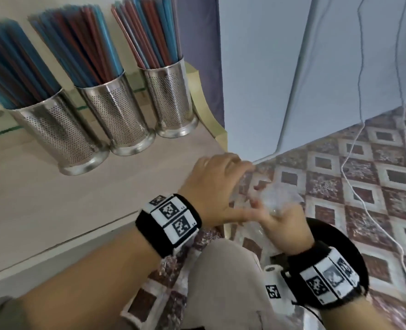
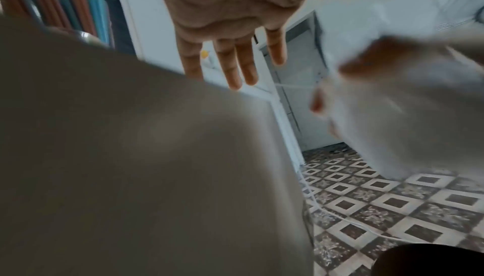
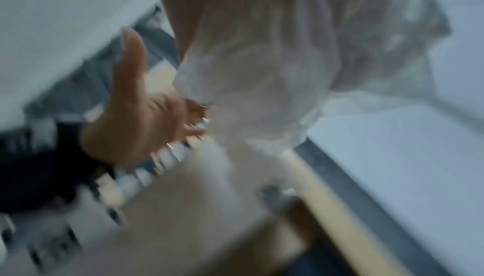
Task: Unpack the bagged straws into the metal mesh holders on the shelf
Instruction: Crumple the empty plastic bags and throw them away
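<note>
- Three metal mesh holders (image 1: 123, 115) stood side by side along the back of the shelf (image 1: 42, 206), each packed with straws (image 1: 82, 44) that fanned up and leftward, blocking entry from above.
- Bare shelf surface lay open in front of the holders.
- The shelf's right end wall (image 1: 211, 115) closed off that side.
- White cables (image 1: 354, 191) trailed over the tiled floor (image 1: 364, 163) to the right.

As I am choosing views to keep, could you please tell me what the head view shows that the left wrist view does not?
Only the head view shows three holders full of straws in a row on the shelf, and both wristbands. Only the left wrist view shows the left hand with fingers straight. Both share the right hand gripping the crumpled clear bag, the tiled floor and the white cable.
</note>
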`<act>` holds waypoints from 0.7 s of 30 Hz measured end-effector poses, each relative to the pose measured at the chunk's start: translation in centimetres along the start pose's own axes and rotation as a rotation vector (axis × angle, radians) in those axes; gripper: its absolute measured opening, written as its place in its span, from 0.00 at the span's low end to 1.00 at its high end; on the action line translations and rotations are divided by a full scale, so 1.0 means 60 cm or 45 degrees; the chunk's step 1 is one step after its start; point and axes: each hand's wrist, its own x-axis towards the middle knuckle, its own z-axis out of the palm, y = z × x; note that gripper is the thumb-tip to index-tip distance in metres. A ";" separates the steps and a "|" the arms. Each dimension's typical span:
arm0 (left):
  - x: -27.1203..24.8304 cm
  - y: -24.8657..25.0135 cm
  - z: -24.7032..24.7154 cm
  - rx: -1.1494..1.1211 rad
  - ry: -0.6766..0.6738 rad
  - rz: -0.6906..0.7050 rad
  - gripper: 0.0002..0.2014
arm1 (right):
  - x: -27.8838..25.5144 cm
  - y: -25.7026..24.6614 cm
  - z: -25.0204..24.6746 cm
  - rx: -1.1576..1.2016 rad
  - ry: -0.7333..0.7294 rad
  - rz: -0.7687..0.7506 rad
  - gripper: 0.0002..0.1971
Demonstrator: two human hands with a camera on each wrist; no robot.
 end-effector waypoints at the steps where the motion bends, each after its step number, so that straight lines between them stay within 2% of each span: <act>1: 0.011 -0.004 0.013 0.012 -0.003 -0.020 0.45 | -0.119 0.092 -0.036 -0.140 -0.147 0.255 0.15; 2: 0.022 -0.012 0.029 0.009 0.020 -0.035 0.43 | -0.162 0.168 -0.030 -0.420 -0.125 0.438 0.14; 3: 0.032 -0.016 0.040 0.056 0.014 -0.058 0.40 | -0.190 0.234 -0.029 -0.624 -0.373 0.475 0.15; 5: 0.047 -0.016 0.061 0.212 -0.037 -0.097 0.35 | -0.235 0.350 -0.024 -0.720 -0.683 0.703 0.19; 8: 0.054 -0.011 0.074 0.283 -0.007 -0.135 0.31 | -0.285 0.440 -0.014 -0.723 -0.713 1.046 0.36; 10: 0.052 -0.014 0.078 0.283 0.081 -0.105 0.29 | -0.321 0.467 -0.017 -0.662 -0.583 1.125 0.43; 11: 0.050 -0.013 0.078 0.278 0.086 -0.100 0.28 | -0.324 0.462 -0.021 -0.631 -0.439 1.088 0.44; 13: 0.048 -0.012 0.082 0.274 0.106 -0.101 0.27 | -0.307 0.446 -0.036 -0.530 0.075 0.874 0.42; 15: 0.049 -0.012 0.088 0.291 0.136 -0.105 0.26 | -0.285 0.418 -0.063 -0.509 0.610 0.433 0.41; 16: 0.050 -0.012 0.090 0.301 0.150 -0.107 0.26 | -0.272 0.403 -0.074 -0.586 0.818 0.185 0.41; 17: 0.050 -0.011 0.091 0.305 0.152 -0.116 0.25 | -0.262 0.410 -0.079 -0.649 0.987 -0.039 0.42; 18: 0.050 -0.012 0.094 0.296 0.160 -0.124 0.25 | -0.250 0.409 -0.084 -0.708 1.110 -0.160 0.43; 19: 0.050 -0.012 0.093 0.293 0.148 -0.148 0.25 | -0.241 0.406 -0.081 -0.780 1.130 -0.144 0.44; 20: 0.050 -0.012 0.094 0.293 0.159 -0.146 0.25 | -0.240 0.427 -0.073 -0.913 0.929 -0.014 0.47; 21: 0.050 -0.011 0.093 0.298 0.149 -0.147 0.25 | -0.246 0.453 -0.059 -1.055 0.470 0.248 0.50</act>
